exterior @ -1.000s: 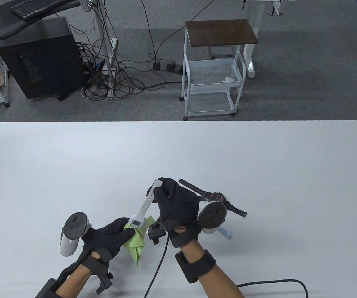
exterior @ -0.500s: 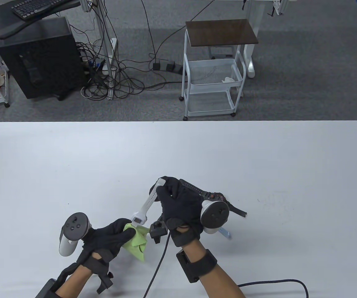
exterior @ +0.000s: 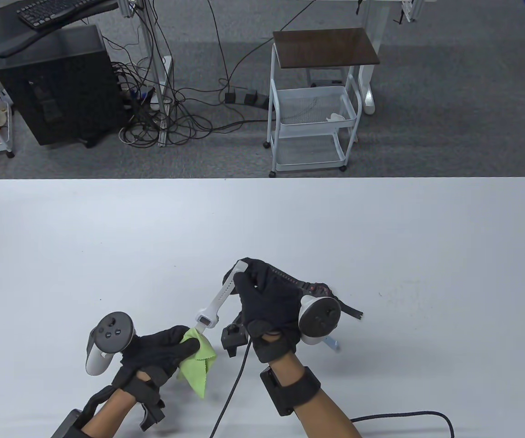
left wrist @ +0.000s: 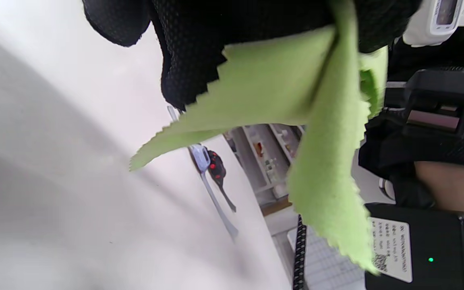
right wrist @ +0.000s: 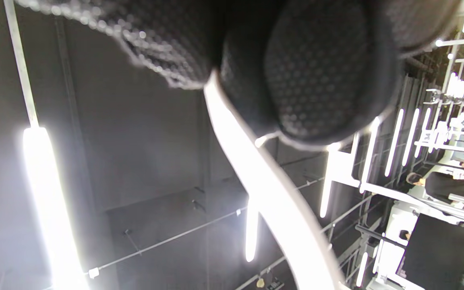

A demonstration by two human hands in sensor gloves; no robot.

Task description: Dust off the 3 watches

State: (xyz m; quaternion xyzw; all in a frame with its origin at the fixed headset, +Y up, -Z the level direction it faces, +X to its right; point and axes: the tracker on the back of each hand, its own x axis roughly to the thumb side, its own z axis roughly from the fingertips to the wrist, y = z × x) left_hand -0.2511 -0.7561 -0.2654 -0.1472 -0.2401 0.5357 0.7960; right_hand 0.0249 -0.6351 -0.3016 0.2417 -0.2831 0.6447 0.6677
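Observation:
My right hand point(exterior: 249, 279) pinches the upper strap of a white watch point(exterior: 219, 301) and holds it slanting above the table, face end toward my left hand. My left hand point(exterior: 188, 345) grips a green cloth point(exterior: 197, 360) against the watch's lower end, just under the face. In the left wrist view the cloth point(left wrist: 296, 121) hangs from my fingers, with the white watch point(left wrist: 441, 18) at the top right. A black watch with red marks point(exterior: 313, 288) lies flat behind my right hand. A light blue watch point(exterior: 332, 341) peeks out below the right tracker. The white strap point(right wrist: 272, 193) crosses the right wrist view.
The white table point(exterior: 107, 237) stretches wide to the left, right and far side of my hands. A black cable point(exterior: 235, 392) runs from my right wrist to the near edge. A white cart point(exterior: 312, 105) and a computer tower point(exterior: 57, 86) stand on the floor beyond.
The cloth has slid down off the watch face toward me and now hangs below it. My right hand shifted the white watch slightly right and away.

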